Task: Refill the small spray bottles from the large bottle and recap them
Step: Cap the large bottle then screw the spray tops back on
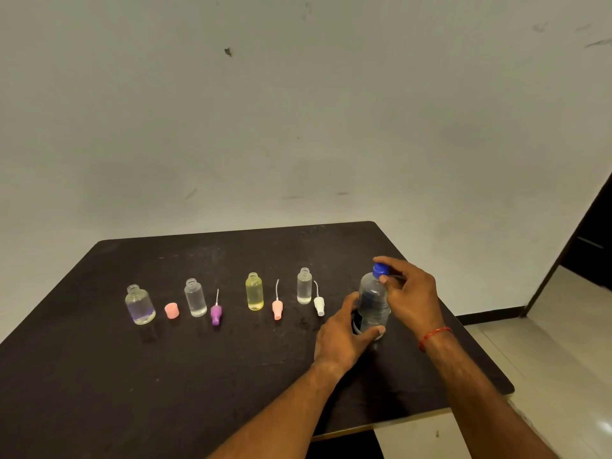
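I see the large bottle [374, 306] standing upright on the desk [198, 376], toward its right side, with the blue cap [380, 270] on its neck. The left hand [344, 332] wraps the lower body of the bottle from the left. Its fingers [351, 299] curl round the far side and the thumb lies across the front near the base, so this hand is clamped on the bottle. The right hand [410, 293] comes in from the right, and its fingers [385, 260] close on the blue cap, the forefinger arched over the top and the thumb tip against the near side. A red thread [433, 336] circles the right wrist.

Left of the large bottle, four small bottles stand upright in a row, uncapped and apart from one another. At far left is a round clear bottle [139, 304] with a pink cap [172, 310] just beside it. Next comes a tall clear bottle [195, 298] with a purple spray top [216, 314] at its right, then a yellow bottle [254, 292] with a pink spray top [277, 309]. Last is a slim clear bottle [304, 286], and a white spray top [319, 304] lies between it and the left hand, near the knuckles but not touching.

The desk's right edge runs on a slant just beyond the right hand and forearm, and its rounded far corner lies behind the blue cap. From my view a broad stretch of dark desk lies open between the row and the near edge, with a narrower strip behind the row up to the far edge by the wall [298, 111]. Pale floor [563, 342] shows past the right edge
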`<state>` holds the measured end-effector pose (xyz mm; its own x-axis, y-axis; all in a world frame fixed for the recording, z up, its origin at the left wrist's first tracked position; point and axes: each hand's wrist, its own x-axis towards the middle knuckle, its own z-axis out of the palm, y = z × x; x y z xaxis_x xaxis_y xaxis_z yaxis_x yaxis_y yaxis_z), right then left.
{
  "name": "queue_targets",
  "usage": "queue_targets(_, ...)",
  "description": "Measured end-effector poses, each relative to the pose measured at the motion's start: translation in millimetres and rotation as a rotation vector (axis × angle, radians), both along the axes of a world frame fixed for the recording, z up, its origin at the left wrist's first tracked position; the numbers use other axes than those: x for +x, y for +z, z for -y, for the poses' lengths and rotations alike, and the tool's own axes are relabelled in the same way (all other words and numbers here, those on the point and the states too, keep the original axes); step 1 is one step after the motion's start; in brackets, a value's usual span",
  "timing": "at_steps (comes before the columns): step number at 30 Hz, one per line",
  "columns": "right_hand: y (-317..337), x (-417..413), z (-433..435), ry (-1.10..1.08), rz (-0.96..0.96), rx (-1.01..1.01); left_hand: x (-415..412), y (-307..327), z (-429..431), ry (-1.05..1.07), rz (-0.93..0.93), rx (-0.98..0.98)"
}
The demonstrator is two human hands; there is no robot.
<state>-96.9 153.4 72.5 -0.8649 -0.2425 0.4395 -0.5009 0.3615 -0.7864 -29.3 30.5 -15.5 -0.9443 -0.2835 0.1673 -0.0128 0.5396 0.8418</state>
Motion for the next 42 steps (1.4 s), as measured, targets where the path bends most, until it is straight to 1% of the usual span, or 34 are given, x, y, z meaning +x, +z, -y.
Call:
queue_targets(5,4.9,2.9,3.8,-0.074,-0.027,-0.028,1.6,0.3,0.1,0.011,-0.006,0.004)
queue_targets(9,5.1,1.7,2.3,0.001,0.024,-0.004,2.0,0.6,0.3,0.014,-0.010,0.008)
queue_targets(12,2.5,0.5,-0.4,0.033,0.015,-0.012,1.9,0.7,0.2,0.014,-0.008,0.008)
queue_targets(18,4.2,1.9,4.4,-0.062,-0.043,-0.031,1.5,0.7,0.5,0.014,-0.005,0.010)
queue_targets(21,5.5,1.7,5.4,-0.085,-0.030,-0.015,1.6,0.2,0.4,0.009,0.003,0.019)
queue_targets(24,5.7,1.3,4.3,-0.034,0.004,0.024,0.6,0.5,-0.2,0.005,0.005,0.018)
queue_targets(27,4.4,1.2,1.9,0.010,0.009,0.003,-0.4,0.9,-0.5,0.004,0.009,0.007)
queue_targets(33,6.1,-0.8,5.1,-0.091,-0.053,0.051,0.4,-0.1,0.1,0.014,0.011,0.012)
queue_targets(37,8.0,0.6,7.9,-0.133,-0.052,0.062,0.6,0.7,-0.9,0.013,0.008,0.011)
queue_targets(42,5.3,1.4,1.0,-0.002,-0.044,0.084,0.0,1.2,-0.1,0.011,0.013,0.004)
